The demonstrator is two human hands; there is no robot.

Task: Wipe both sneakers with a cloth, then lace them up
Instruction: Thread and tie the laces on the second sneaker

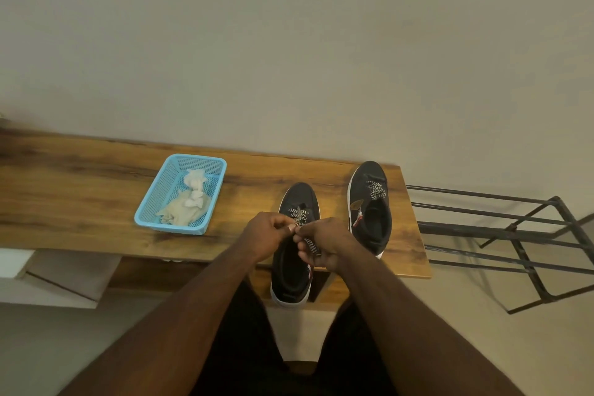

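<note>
**Lacing the near sneaker, both hands on the lace**

At the left of the bench (80, 202) sits the basket (151, 212) with the cloths (188, 206) crumpled inside, so the wiping looks done. Your left hand (265, 233) has its fingers (283, 224) curled in a pinch on the lace (300, 215) above the near sneaker (294, 267). Your right hand (321, 246) meets it there, fingers curled round the striped lace end that runs down across its palm. Both hands touch over the eyelet rows, equally near. The sneaker's long axis points away from you, toe toward the wall, heel hanging past the bench's front edge; only the rows near the toe look crossed, so your next threading lies just below your fingertips, toward you. Right of that stands the far sneaker (369, 206), parallel, well apart from your hands, lace bunched near its toe. A rack (514, 235) stands beyond the bench's end
</note>
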